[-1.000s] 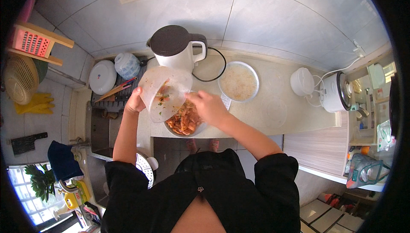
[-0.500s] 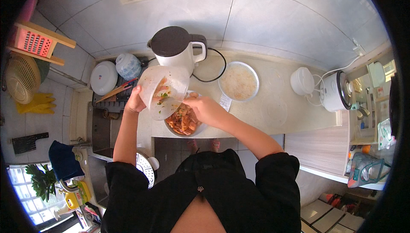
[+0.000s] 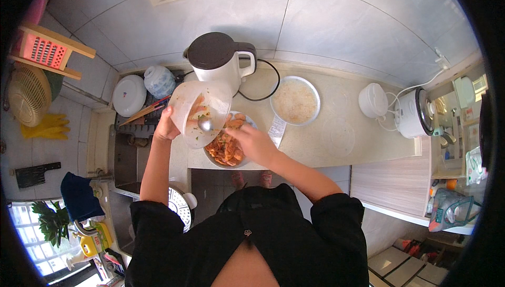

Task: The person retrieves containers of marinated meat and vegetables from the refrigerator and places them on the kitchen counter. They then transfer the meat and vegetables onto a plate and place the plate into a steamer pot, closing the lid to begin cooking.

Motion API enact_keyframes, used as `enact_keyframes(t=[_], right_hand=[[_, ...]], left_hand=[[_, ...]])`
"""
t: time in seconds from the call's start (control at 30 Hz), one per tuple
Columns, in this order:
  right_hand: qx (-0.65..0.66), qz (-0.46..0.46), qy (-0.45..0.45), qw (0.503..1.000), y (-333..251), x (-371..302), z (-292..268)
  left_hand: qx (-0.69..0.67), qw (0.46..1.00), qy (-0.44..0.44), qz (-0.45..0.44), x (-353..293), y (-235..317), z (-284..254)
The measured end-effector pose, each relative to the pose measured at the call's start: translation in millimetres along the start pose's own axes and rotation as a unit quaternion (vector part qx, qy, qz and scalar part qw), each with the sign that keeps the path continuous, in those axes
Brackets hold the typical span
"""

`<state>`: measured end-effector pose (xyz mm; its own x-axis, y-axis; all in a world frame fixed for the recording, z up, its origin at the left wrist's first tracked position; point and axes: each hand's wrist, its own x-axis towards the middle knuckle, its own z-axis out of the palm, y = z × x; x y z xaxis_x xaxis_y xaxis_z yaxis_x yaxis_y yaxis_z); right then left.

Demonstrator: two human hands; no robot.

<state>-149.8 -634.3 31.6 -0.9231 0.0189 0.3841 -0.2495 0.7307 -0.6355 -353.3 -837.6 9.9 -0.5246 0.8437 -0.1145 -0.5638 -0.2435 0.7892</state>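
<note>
My left hand (image 3: 166, 126) is closed on the rim of a translucent white plastic container (image 3: 184, 100), tipped on its side with its mouth toward the right. Sauce, green bits and a few orange-brown pieces cling to its inner wall. My right hand (image 3: 256, 144) grips a spoon (image 3: 204, 124); the shiny metal head is inside the container, and the fingers hide most of the handle. Right below both hands, a dish of reddish-brown cooked food (image 3: 225, 149) stands at the counter's front edge, partly covered by the container and my right hand.
Behind the container stands a white kettle with a dark lid (image 3: 213, 55). A round pan of pale food (image 3: 295, 100) is to the right, near a clear round lid (image 3: 338, 135). Farther right is a rice cooker (image 3: 413, 113). The sink (image 3: 126, 166) lies left, below chopsticks (image 3: 143, 112) and bowls.
My right hand has shifted slightly nearer to me, and the spoon's shiny head now shows inside the container. The left hand keeps the container tipped in nearly the same place.
</note>
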Motion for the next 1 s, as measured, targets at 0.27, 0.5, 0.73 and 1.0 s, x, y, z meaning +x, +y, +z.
enact_keyframes(t=[0.27,0.5,0.73,1.0], right_hand=[[0.067,-0.023,0.002,0.997,-20.0,-4.1,-9.9],[0.066,0.044,0.028,0.996,5.2,6.3,15.1],[0.075,0.170,-0.054,0.981,19.4,-17.6,7.7],[0.145,0.180,-0.025,0.973,32.9,-8.0,15.8]], left_hand=[[-0.018,0.999,-0.026,0.011,-6.1,12.2,24.3],[0.024,1.000,0.005,0.004,-4.2,1.0,17.3],[0.046,0.998,0.036,-0.014,-1.8,-25.0,-1.3],[-0.009,1.000,0.016,-0.003,4.9,-35.6,-0.2]])
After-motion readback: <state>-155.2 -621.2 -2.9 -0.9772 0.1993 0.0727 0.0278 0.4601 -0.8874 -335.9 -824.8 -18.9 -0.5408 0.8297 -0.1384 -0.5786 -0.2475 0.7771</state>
